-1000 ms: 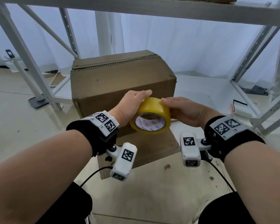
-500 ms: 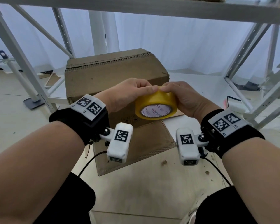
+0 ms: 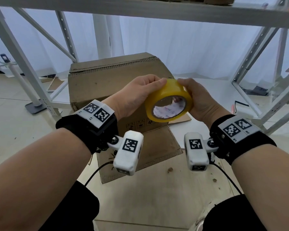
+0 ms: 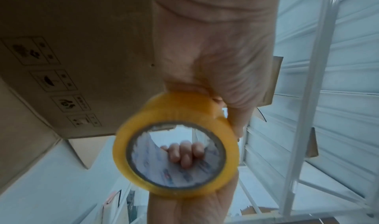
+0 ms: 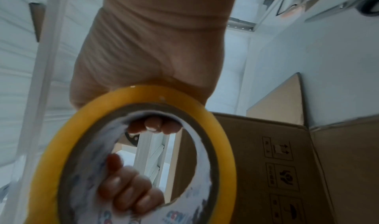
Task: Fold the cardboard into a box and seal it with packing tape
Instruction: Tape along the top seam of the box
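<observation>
A brown cardboard box (image 3: 113, 84) stands on the floor ahead, its top flaps down and a bottom flap (image 3: 145, 150) lying flat toward me. In front of it I hold a yellow roll of packing tape (image 3: 170, 90) in the air with both hands. My left hand (image 3: 140, 92) grips its left side, thumb across the top. My right hand (image 3: 200, 100) grips the right side, with fingers curled into the core. The left wrist view shows the roll (image 4: 123, 154) with right-hand fingers (image 4: 184, 153) inside the core. In the right wrist view the roll (image 5: 223, 146) fills the lower frame beside the box (image 5: 287, 162).
White metal shelving surrounds the spot: slanted uprights at the left (image 3: 22, 64) and right (image 3: 252, 60), and a shelf beam overhead (image 3: 140, 10). A white pole on a grey base (image 3: 34, 107) stands at the left. A small white device (image 3: 242, 110) lies at the right. Crumbs dot the floor.
Both hands have lifted the tape roll higher in front of the box and turned it. My left thumb has shifted onto the top of the roll.
</observation>
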Motion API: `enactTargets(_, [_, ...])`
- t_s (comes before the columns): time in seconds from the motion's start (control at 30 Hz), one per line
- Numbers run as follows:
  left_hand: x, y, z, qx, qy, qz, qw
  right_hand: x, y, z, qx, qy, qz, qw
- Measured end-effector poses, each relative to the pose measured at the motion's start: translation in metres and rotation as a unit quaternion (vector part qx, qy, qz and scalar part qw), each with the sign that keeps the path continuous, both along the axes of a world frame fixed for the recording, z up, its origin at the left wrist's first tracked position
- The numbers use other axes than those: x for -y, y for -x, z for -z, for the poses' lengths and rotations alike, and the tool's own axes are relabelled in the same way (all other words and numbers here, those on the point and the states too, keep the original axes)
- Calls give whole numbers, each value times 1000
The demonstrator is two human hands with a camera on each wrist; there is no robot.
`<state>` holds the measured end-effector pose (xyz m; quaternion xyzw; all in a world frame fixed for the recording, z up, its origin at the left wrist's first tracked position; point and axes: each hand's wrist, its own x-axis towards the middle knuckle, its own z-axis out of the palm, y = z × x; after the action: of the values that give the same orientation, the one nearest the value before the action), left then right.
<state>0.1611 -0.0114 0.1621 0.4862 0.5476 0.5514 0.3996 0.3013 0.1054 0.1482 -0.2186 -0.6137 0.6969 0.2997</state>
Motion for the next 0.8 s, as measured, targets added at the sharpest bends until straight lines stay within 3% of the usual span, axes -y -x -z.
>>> enactTargets(0.1, [-2,-3,-1,14,-15,-22,1000,0,2,2,15,-16,-11,1000])
enactTargets(0.23, [-1,1,-3,84,-36,-12,996,1,5,2,-64,93,18,993])
enactTargets(0.37, [2,5,-1,89,-29,8,996,-5,3,1,-134,175,21,975])
enactTargets(0.47, [1,-1,-1,83,-19,10,996,-7,3,3,-114,154,7,981])
enactTargets(0.63, [-2,-11,-3,10,-30,-38,999,-6,7,6,-25,40,19,999])
enactTargets(0.8, [0,-7,-3,43,-55,-4,998,-8,5,9,-75,131,19,988])
